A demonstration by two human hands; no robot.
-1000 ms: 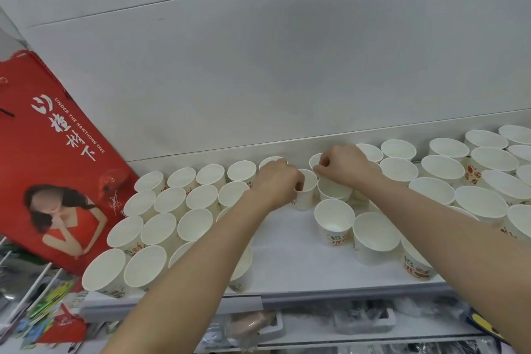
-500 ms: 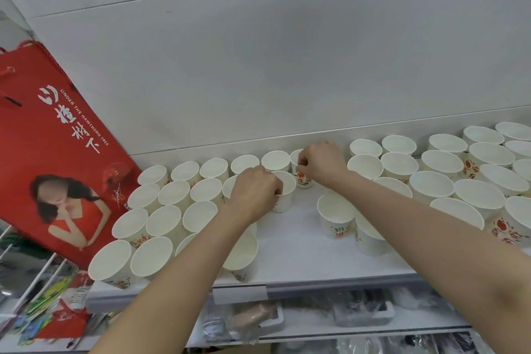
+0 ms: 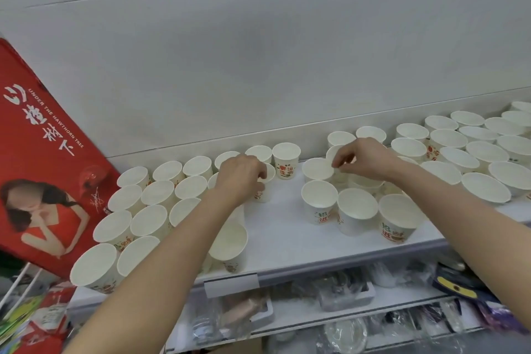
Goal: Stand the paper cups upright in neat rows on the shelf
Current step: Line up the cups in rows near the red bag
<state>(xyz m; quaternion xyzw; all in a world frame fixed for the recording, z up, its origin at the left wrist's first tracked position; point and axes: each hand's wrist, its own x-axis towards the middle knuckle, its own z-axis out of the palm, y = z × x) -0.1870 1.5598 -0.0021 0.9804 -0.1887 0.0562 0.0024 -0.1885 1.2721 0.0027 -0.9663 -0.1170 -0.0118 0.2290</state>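
A plain grey-white wall rises behind a long white shelf (image 3: 287, 236) that runs across the middle of the view. On it stand many white paper cups with red and green print, all mouths up. At 9 o'clock they form tidy rows (image 3: 149, 204), rim beside rim, reaching from the back wall to the front edge. At 3 o'clock a looser crowd of the same cups (image 3: 471, 152) fills the shelf, and a small cluster sits just right of centre, with a bare strip of shelf between the two groups.

The left hand (image 3: 240, 178), at about 10 o'clock from centre, has its grip curled round one white paper cup (image 3: 265, 187) at the right end of the tidy rows, thumb on the cup's wall and fingers over its rim. Just beyond, at 12 o'clock, a single printed cup (image 3: 286, 160) stands upright against the back wall.

The right hand (image 3: 362, 159), at about 1 o'clock, pinches the rim of a tilted white cup (image 3: 334, 156) between thumb and fingertips, above another upright cup (image 3: 317, 169) in the cluster.

At 8 o'clock a red poster with white lettering and a pictured figure (image 3: 43, 169) leans beside the shelf. Below, at 6 o'clock, a lower shelf (image 3: 316, 322) holds clear plastic-wrapped goods, blurred.
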